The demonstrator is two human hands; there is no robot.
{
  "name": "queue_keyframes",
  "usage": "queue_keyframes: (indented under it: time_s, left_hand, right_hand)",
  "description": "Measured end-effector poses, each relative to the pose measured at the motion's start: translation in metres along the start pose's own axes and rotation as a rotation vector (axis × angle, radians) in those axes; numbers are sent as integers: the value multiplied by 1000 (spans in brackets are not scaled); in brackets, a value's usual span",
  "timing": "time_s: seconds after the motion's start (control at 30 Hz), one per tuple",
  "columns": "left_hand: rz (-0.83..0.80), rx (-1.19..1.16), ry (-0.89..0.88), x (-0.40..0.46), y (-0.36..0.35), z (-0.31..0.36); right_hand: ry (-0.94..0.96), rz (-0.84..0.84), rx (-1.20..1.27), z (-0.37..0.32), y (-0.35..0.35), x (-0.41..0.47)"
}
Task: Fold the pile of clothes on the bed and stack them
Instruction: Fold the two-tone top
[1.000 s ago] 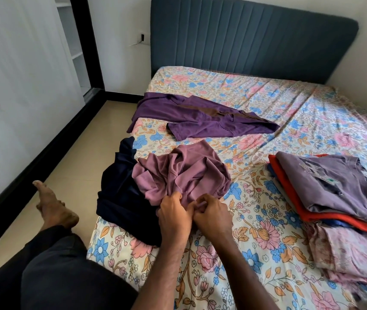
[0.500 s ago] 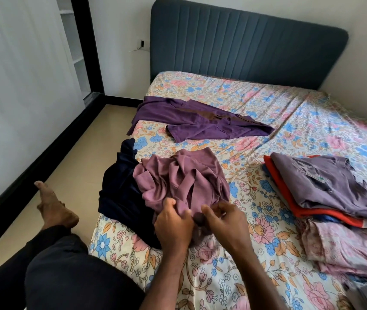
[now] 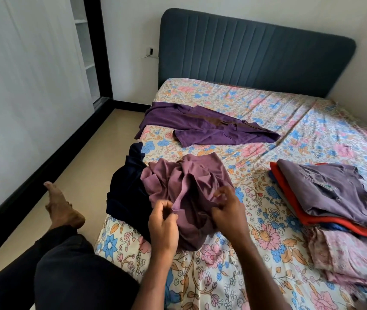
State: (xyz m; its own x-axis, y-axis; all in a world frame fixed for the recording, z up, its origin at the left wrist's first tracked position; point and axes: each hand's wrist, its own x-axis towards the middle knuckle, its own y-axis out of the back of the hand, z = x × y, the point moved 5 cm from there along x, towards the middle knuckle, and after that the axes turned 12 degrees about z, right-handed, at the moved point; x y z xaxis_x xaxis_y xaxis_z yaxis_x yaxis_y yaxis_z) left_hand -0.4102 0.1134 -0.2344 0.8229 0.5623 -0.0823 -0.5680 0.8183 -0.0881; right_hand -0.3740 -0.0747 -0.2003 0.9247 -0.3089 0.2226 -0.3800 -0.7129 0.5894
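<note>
A crumpled mauve garment (image 3: pixel 191 182) lies on the floral bed sheet (image 3: pixel 267 260), partly over a dark navy garment (image 3: pixel 126 191) at the bed's left edge. My left hand (image 3: pixel 163 224) pinches the mauve garment's near hem with curled fingers. My right hand (image 3: pixel 227 209) grips the same garment's bunched edge a little to the right. A deep purple shirt (image 3: pixel 207 128) lies spread out farther up the bed. At the right sits a stack of folded clothes (image 3: pixel 334 198), grey-purple on top, red beneath, pink floral at the bottom.
A dark blue padded headboard (image 3: pixel 256 54) stands against the far wall. My leg in dark trousers (image 3: pixel 61 271) and bare foot (image 3: pixel 59 206) stretch over the tan floor at the left. A white wardrobe front (image 3: pixel 26 81) with black trim (image 3: pixel 21 186) lines the left side.
Both hands have drawn apart along the mauve garment's edge and lifted it slightly. The camera view has tilted down a little.
</note>
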Motion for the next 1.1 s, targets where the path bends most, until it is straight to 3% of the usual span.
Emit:
queue_keyframes:
  time_s: [0.07, 0.13, 0.27, 0.37, 0.47, 0.53, 0.6, 0.67, 0.73, 0.83, 1.0, 1.07, 1.1]
  left_hand:
    - [2, -89, 57, -5, -6, 8]
    - [16, -179, 101, -11, -9, 14]
    - [-128, -139, -58, -22, -9, 29]
    - [-155, 136, -250, -21, -5, 27]
    - [-85, 204, -324, -18, -2, 27]
    - [-40, 181, -186, -13, 2, 28]
    - [-54, 1, 113, -9, 7, 28]
    - [-153, -260, 442, -11, 8, 27]
    - [-234, -349, 589, -14, 10, 29]
    - [-277, -288, 463, -13, 15, 31]
    - [-276, 117, -52, -16, 9, 36]
    - [-192, 137, -41, -14, 9, 29]
    - [-156, 29, 90, -13, 11, 26]
  right_hand:
    - [-86, -72, 343, -4, 16, -12]
    - [-73, -83, 523, -8, 24, -15]
    - [110, -60, 456, -15, 23, -14]
    - [46, -133, 517, -19, 21, -20]
    - [13, -164, 537, -16, 26, -22]
    - [13, -146, 518, -11, 31, -21]
    - [-63, -167, 637, -7, 35, -18]
    - [-167, -261, 797, -7, 38, -18]
    - [-249, -340, 931, -11, 40, -19]
    - [-268, -437, 1002, -18, 40, -23]
    - [-225, -523, 968, -32, 32, -27]
    - [-221, -548, 966, -33, 30, -28]
    - [-221, -557, 962, -33, 30, -28]
